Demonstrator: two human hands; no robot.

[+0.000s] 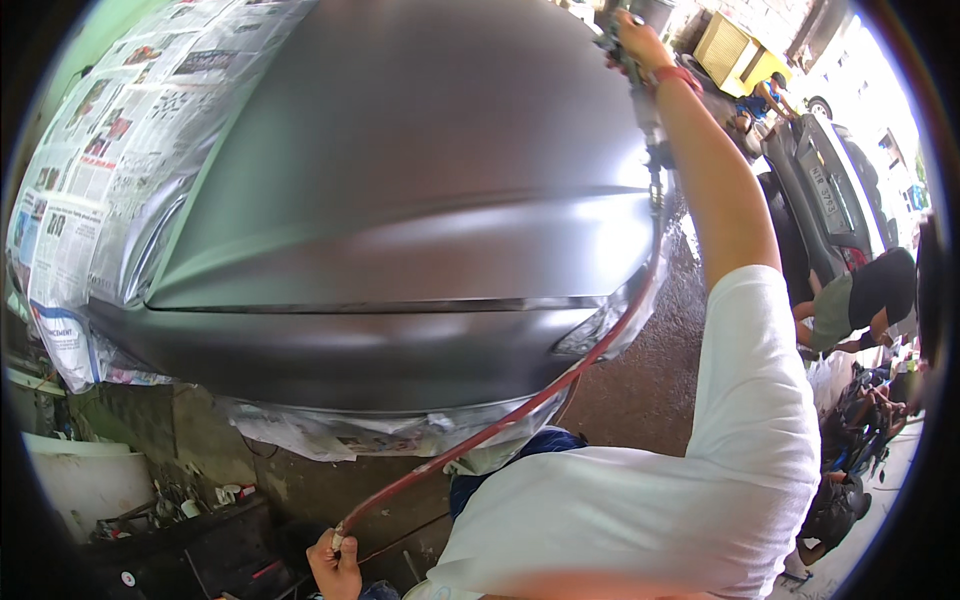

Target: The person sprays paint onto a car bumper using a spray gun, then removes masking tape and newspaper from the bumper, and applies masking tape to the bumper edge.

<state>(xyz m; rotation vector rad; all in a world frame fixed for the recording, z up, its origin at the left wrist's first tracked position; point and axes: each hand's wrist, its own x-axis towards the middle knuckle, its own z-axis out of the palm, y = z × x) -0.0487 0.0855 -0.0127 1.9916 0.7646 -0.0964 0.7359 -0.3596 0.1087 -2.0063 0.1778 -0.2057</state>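
My right hand (642, 42), with a red band at its wrist, is closed on a spray gun (622, 62) at the top of the view. My right arm is stretched forward along the side of a grey car hood (420, 150). A red air hose (480, 435) runs from a metal fitting below the gun, across the bumper corner, to the lower left. There my left hand (335, 565) is closed around the hose. The car's bumper (350, 355) is the same satin grey as the hood. Whether the gun is spraying cannot be made out.
Newspaper and plastic masking (110, 150) covers the car's left side. A black box (190, 550) and a whitish drum (90, 485) stand at lower left. On the right are a dark car (825, 185), a yellow box-shaped object (735, 55) and several people (860, 300). The floor (640, 400) looks wet.
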